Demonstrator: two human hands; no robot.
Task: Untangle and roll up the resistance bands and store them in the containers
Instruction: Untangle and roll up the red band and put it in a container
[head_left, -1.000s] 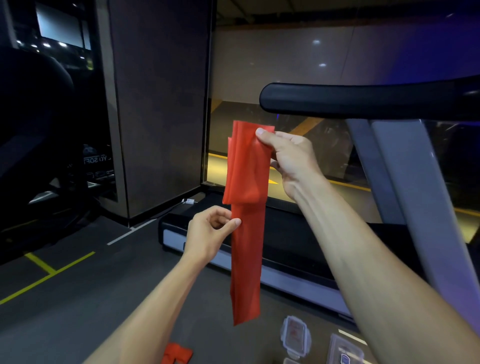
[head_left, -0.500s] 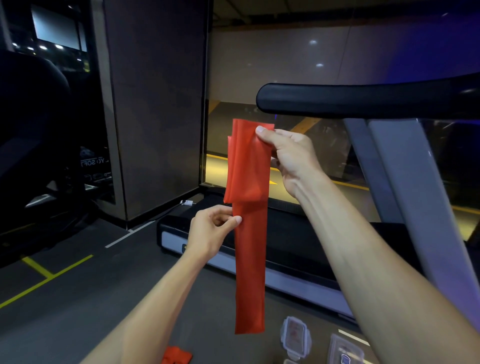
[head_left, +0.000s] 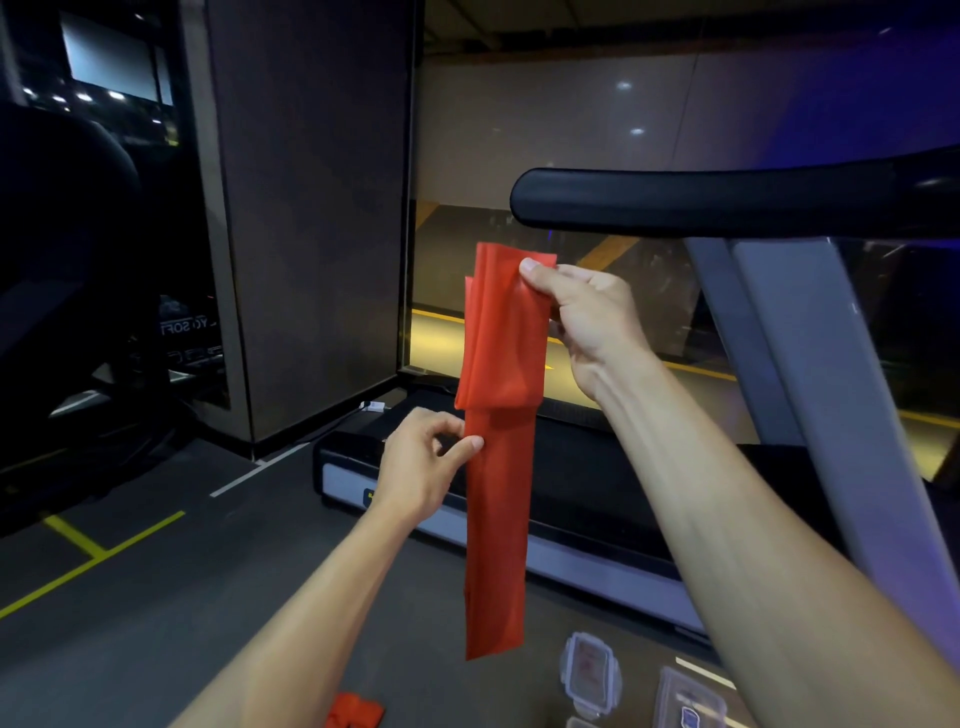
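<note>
Across the right side of your view runs a treadmill (head_left: 613, 525), its black handrail (head_left: 727, 200) passing above your hands and its grey upright (head_left: 810, 395) cut off by your right forearm. Left of it the room is too dark to read, with only yellow floor lines (head_left: 93, 556) showing on the floor (head_left: 171, 613).

You hold a red resistance band (head_left: 498, 467) up in front of the treadmill. Its top part is folded over in several layers, and a single flat strip hangs straight down, ending just above the floor items. Your right hand (head_left: 587, 317) pinches the folded top, thumb on the near face and fingers hidden behind the band. Your left hand (head_left: 423, 467) pinches the band's left edge just below the folded part, thumb tip on the front.

At the bottom edge, a second red band (head_left: 356, 712) lies bunched on the floor, partly cut off. Right of it sit clear plastic containers: one with a clip lid (head_left: 589, 670) and another (head_left: 688, 701) cropped by the frame. Something with a label shows through each, but you cannot tell what it is.
</note>
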